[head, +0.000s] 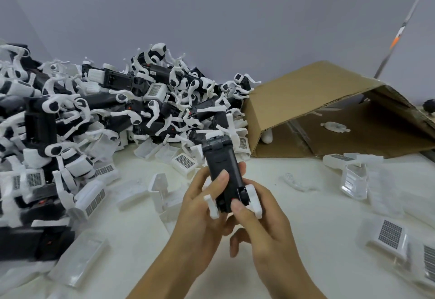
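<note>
The black device has its near end hidden under the thumb of the right hand and the fingers of the left hand; its underside is out of sight. At 9 o'clock the pile of black-and-white parts runs off the left edge. At 3 o'clock the cardboard box is cut by the right edge, and a small white piece inside it is too blurred to identify. At 4 o'clock a grid-marked block is cropped. Both forearms leave the view at 6 o'clock.

The white table holds a lot. A big heap of black-and-white parts sits from 9 to 11 o'clock. A brown box lies on its side at 2 o'clock. 2 clear covers with dotted squares lie at 4 o'clock, and a long clear tray lies at 7 o'clock.
</note>
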The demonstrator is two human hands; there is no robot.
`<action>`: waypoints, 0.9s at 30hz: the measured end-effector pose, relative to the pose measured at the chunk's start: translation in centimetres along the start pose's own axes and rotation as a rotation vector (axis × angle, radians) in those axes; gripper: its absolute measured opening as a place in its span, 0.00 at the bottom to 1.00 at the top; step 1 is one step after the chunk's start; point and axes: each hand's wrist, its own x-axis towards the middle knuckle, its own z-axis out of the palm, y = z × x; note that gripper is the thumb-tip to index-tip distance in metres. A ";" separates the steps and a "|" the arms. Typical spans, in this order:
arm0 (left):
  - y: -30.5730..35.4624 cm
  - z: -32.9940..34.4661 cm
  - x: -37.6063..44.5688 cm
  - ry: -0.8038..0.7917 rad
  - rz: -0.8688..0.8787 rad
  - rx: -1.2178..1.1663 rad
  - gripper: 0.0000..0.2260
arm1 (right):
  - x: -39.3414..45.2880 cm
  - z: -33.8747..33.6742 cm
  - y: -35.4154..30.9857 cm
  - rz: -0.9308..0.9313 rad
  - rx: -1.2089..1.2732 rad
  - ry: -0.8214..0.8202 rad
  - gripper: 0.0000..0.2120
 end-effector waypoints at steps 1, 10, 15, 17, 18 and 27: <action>0.0 0.0 0.0 -0.010 0.015 0.002 0.26 | 0.0 0.1 0.0 0.008 0.010 0.018 0.09; -0.3 0.0 -0.1 -0.057 0.037 -0.040 0.15 | 0.2 -0.3 -0.4 0.007 0.033 0.097 0.12; -0.2 -0.1 0.1 -0.051 0.052 -0.057 0.15 | 0.2 -0.3 -0.3 0.022 0.033 0.048 0.13; -0.3 0.0 0.1 -0.057 0.055 -0.052 0.15 | 0.2 -0.3 -0.2 0.039 0.045 0.054 0.13; -0.3 0.1 0.0 -0.062 0.058 -0.049 0.15 | 0.2 -0.3 -0.1 0.041 0.058 0.054 0.13; -0.5 -0.1 0.0 -0.068 0.058 -0.025 0.17 | 0.4 -0.2 -0.2 0.049 0.107 0.050 0.12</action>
